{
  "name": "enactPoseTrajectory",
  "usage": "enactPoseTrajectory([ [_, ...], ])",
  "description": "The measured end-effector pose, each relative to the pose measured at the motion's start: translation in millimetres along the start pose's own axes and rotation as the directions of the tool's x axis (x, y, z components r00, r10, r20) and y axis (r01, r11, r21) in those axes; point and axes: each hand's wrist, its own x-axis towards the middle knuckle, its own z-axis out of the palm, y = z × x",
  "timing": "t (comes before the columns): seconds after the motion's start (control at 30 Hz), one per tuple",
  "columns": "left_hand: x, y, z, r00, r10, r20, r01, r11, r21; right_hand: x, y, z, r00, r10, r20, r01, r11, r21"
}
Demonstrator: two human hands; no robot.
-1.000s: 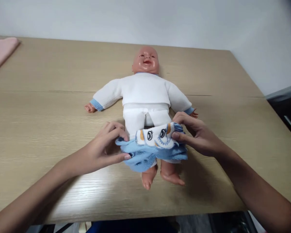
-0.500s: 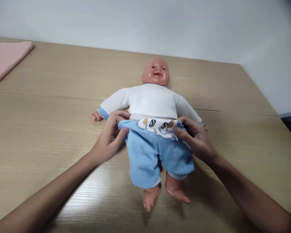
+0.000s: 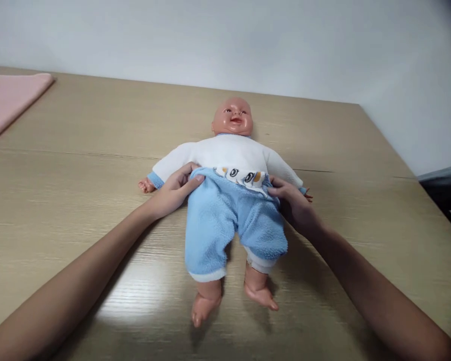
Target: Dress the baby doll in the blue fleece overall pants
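The left hand [image 3: 173,193] and right hand [image 3: 291,203] each pinch a side of the waistband of the blue trousers [image 3: 229,220], a fleecy pair with an owl-eyed patch at the front, worn by a doll [image 3: 231,150] in a white top; the right hand's hold is partly hidden, so it seems a pinch. Half a second ago the waistband sat lower on the belly, and it has now been drawn up over the top's hem. The doll lies on its back mid-desk [image 3: 78,150], long axis running away from the person, head far, bare feet near.
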Motion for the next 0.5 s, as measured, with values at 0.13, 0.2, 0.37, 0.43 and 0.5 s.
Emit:
enactPoseTrajectory([
  [0.13, -18, -1, -31.0, 0.971, 0.087, 0.224, -0.134, 0.97, 0.203, -18, 4, -34, 0.967, -0.025, 0.255, 0.106, 0.946, -0.307],
  [0.2, -25, -4, -38.8, 0.955, 0.113, 0.273, -0.203, 0.922, 0.329, -22, 5, -41, 0.942, -0.038, 0.333, 0.189, 0.881, -0.434],
  [0.37, -32, -12, -24.5, 0.972, 0.134, 0.194, -0.153, 0.984, 0.089, -31, 23, -31, 0.965, -0.16, 0.209, 0.214, 0.941, -0.264],
  [0.43, -33, -13, -10.9, 0.99, 0.107, 0.094, -0.095, 0.988, -0.124, -35, 31, -22, 0.991, -0.124, 0.046, 0.128, 0.988, -0.091],
  [0.5, -35, -11, 4.2, 0.998, 0.001, -0.056, -0.02, 0.942, -0.336, -38, 36, -14, 0.996, -0.062, -0.068, 0.063, 0.998, 0.004],
])
